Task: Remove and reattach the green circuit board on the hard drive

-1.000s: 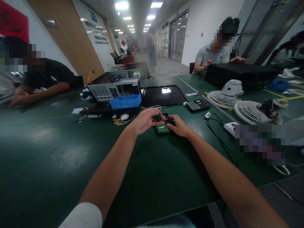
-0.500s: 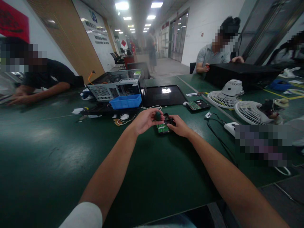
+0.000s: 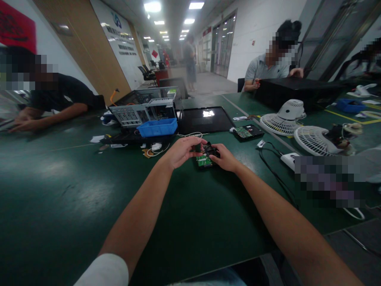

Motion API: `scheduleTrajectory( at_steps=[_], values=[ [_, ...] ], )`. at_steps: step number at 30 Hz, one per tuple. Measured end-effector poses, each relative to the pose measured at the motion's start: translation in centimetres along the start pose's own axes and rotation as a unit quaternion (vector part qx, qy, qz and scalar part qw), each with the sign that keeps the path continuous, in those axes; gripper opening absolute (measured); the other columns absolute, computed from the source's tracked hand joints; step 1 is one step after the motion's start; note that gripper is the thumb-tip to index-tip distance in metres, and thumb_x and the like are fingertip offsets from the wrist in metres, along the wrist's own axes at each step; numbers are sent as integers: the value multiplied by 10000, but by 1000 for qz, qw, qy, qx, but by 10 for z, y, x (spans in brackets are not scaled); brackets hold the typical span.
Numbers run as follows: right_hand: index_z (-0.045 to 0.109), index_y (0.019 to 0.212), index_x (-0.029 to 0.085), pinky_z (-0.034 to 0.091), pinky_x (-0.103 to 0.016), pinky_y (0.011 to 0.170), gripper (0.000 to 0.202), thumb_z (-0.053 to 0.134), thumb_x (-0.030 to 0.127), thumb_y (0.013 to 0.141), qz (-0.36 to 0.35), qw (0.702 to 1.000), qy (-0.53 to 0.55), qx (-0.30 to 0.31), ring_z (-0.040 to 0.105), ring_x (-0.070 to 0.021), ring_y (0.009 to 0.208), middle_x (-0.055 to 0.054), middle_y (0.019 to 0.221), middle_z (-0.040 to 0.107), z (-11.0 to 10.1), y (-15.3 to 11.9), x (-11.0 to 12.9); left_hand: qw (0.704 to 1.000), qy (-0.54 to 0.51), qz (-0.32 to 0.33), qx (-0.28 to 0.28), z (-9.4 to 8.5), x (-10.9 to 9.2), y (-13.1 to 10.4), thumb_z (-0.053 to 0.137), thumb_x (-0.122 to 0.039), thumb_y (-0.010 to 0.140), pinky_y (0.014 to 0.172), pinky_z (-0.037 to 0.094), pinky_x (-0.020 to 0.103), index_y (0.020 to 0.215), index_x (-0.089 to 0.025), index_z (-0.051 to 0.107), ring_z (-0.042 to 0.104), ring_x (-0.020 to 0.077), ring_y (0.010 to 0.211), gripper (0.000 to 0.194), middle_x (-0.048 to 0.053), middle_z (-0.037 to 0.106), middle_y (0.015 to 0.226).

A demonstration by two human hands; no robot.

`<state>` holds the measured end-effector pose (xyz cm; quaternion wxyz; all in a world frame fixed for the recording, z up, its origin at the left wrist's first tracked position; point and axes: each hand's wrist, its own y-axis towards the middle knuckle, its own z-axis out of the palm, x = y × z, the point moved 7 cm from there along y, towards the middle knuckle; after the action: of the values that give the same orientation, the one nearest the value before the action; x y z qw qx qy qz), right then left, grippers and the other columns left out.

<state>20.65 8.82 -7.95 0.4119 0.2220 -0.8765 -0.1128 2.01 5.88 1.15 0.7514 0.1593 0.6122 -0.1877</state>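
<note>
A hard drive [image 3: 204, 161] with a green circuit board lies on the green table in front of me. My left hand [image 3: 185, 151] is above its left side, fingers closed around the dark green handle of a screwdriver [image 3: 198, 148]. The tool stands roughly upright; most of it is hidden by the fingers, and I cannot see whether its tip touches the drive. From the right, my right hand [image 3: 224, 157] grips the drive's edge with thumb and fingers, at a black part [image 3: 210, 150] on top of it.
Beyond my hands are a blue bin [image 3: 157, 128], an open computer case [image 3: 139, 113] and a black panel [image 3: 205, 120]. A second hard drive [image 3: 248, 132], white fan parts [image 3: 281, 123] and a power strip [image 3: 288, 159] with cables lie to the right. Co-workers sit at both sides.
My left fingers have shifted over the screwdriver handle, covering more of its top. My right hand keeps its place at the hard drive. The co-worker's black box has shifted slightly left.
</note>
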Motion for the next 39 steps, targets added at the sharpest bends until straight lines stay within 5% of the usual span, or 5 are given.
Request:
scheduleTrajectory(
  at_steps=[6, 16, 26, 39],
  values=[
    [558, 1366, 194, 487, -520, 1097, 502, 692, 308, 896, 1, 1000, -1, 1, 567, -294, 1260, -146, 1314, 568, 1, -1, 0, 1000, 22, 0, 4, 0, 0, 1, 659, -355, 880, 678, 542, 283, 1101, -136, 753, 645, 202, 882, 324, 104, 685, 919],
    [552, 1378, 202, 464, -524, 1121, 517, 694, 318, 895, 2, 1000, 5, -4, 573, -297, 1261, -148, 1327, 559, 1, -1, -2, 1000, -14, -13, -16, -2, 1, -1, 708, -334, 848, 721, 569, 340, 946, -155, 612, 696, 236, 917, 225, 137, 732, 969],
    [547, 1390, 193, 446, -536, 1130, 529, 680, 335, 898, 10, 1000, 8, 2, 546, -306, 1294, -157, 1356, 545, 2, -1, -2, 998, 50, 14, -20, -3, -5, -1, 705, -381, 841, 671, 541, 281, 975, -140, 728, 634, 197, 895, 276, 88, 669, 941],
    [555, 1384, 217, 435, -532, 1141, 531, 704, 306, 883, 6, 1000, 11, -2, 565, -292, 1267, -135, 1320, 563, 0, -2, 0, 999, -26, -25, -27, -2, 2, -2, 691, -380, 847, 710, 576, 347, 988, -169, 616, 699, 249, 942, 264, 139, 742, 1014]
  ],
)
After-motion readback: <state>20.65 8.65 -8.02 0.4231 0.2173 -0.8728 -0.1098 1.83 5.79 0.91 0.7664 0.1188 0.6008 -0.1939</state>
